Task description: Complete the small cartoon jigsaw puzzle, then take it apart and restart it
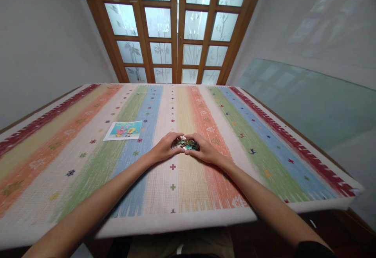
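A small heap of jigsaw puzzle pieces [186, 143], mixed teal, white and dark, lies on the striped tablecloth near the middle of the table. My left hand [169, 147] curves around its left side, and my right hand [203, 148] does the same on the right. Together the cupped hands ring the heap, with fingertips almost meeting behind it and thumbs close together in front. The outer pieces are partly hidden by the fingers. Left of my hands, a picture card [123, 131] with cartoon figures on a teal ground lies flat.
The tablecloth [173, 195] has coloured stripes and covers the whole table, its front edge hanging near my lap. Wooden doors [177, 46] with frosted panes stand beyond the far edge. A greenish glass panel [302, 101] leans at the right wall.
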### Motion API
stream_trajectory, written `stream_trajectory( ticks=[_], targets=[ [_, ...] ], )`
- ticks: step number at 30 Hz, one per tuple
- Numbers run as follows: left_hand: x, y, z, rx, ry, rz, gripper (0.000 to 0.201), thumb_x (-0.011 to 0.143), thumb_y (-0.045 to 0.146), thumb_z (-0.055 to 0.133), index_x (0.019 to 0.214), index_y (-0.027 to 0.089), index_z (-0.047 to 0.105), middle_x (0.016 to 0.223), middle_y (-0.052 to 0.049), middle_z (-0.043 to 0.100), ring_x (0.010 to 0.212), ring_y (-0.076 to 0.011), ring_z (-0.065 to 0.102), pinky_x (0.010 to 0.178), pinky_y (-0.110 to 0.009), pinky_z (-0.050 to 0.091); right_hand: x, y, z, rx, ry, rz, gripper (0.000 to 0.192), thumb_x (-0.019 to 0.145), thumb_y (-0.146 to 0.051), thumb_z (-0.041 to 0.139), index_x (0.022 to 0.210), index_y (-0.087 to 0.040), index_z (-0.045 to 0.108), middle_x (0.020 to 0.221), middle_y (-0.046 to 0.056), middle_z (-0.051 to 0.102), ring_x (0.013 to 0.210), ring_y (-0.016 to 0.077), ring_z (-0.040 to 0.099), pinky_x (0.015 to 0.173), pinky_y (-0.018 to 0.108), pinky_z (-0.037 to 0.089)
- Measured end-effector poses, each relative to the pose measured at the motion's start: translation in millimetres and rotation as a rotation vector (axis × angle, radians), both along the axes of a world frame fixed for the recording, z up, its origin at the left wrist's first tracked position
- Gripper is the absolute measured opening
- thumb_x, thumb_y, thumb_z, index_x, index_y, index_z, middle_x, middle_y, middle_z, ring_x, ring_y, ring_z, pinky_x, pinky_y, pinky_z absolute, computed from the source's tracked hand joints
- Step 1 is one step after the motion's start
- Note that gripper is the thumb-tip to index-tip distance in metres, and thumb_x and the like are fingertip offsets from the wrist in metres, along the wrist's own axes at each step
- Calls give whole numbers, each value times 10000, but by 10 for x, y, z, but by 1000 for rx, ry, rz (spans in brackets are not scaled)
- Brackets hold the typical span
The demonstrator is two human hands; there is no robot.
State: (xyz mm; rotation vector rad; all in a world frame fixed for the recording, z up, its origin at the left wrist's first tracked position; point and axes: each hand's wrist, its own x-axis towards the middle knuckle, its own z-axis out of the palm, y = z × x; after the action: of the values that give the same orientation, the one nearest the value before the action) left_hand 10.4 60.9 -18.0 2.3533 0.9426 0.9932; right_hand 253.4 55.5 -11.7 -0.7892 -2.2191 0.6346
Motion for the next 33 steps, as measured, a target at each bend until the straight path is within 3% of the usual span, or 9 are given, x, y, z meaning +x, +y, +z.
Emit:
stream_trajectory(
  ticks=[5, 10, 12, 14, 17, 20, 24, 33],
  targets=[
    [66, 46, 22, 3, -69, 18, 321, 937, 252, 680, 1245, 190, 614, 1008, -54, 697, 860, -181, 663, 825, -340, 551, -76, 5, -42, -19, 69, -31, 387, 901, -171, 640, 1284, -206, 591, 1071, 81, 674, 913, 213, 635, 827, 373, 527],
    [44, 21, 130, -6, -130, 138, 261, 1010, 273, 522, 1233, 181, 621, 1108, -89, 705, 951, -200, 681, 888, -377, 560, -107, -6, 15, -29, 66, -62, 273, 987, -241, 549, 1252, -207, 603, 1115, 106, 664, 999, 245, 632, 906, 430, 518],
    [-21, -15, 178, 25, -41, 145, 339, 991, 364, 575, 1276, 184, 604, 1215, -118, 684, 1088, -247, 661, 979, -440, 534, -55, -7, 64, -19, 39, -66, 280, 1003, -290, 543, 1264, -211, 603, 1148, 117, 649, 1042, 259, 625, 937, 456, 518],
    [-102, -56, 197, 74, 105, 103, 560, 896, 493, 706, 1349, 195, 568, 1349, -147, 629, 1243, -314, 592, 1077, -522, 471, 36, -5, 110, 7, -30, -54, 349, 977, -354, 605, 1301, -223, 602, 1210, 130, 624, 1124, 284, 599, 995, 492, 500],
    [-191, -97, 162, 111, 254, 70, 779, 766, 599, 812, 1377, 191, 554, 1449, -183, 562, 1341, -380, 511, 1130, -588, 409, 184, -2, 141, 58, -193, -15, 615, 850, -461, 773, 1387, -229, 582, 1340, 158, 570, 1262, 341, 520, 1086, 554, 435],
    [-206, -99, 107, 84, 252, 58, 584, 862, 552, 745, 1287, 176, 606, 1316, -171, 646, 1234, -339, 588, 1065, -532, 481, 257, -5, 132, 68, -275, 18, 714, 828, -479, 797, 1446, -220, 547, 1354, 166, 581, 1260, 355, 519, 1071, 573, 436],
    [-175, -91, 103, 74, 194, 33, 387, 922, 440, 686, 1215, 193, 635, 1156, -117, 699, 1115, -292, 628, 986, -476, 526, 219, -33, 131, 45, -266, 52, 561, 933, -407, 689, 1434, -200, 544, 1237, 154, 646, 1135, 311, 593, 988, 513, 491],
    [-126, -109, 120, -19, 19, 79, 506, 822, 247, 683, 1314, 189, 581, 1126, -85, 700, 1009, -230, 665, 949, -413, 540, 81, -81, 109, 98, -194, 42, 443, 961, -254, 578, 1401, -227, 542, 1167, 131, 690, 1074, 292, 627, 943, 488, 520]
  ],
)
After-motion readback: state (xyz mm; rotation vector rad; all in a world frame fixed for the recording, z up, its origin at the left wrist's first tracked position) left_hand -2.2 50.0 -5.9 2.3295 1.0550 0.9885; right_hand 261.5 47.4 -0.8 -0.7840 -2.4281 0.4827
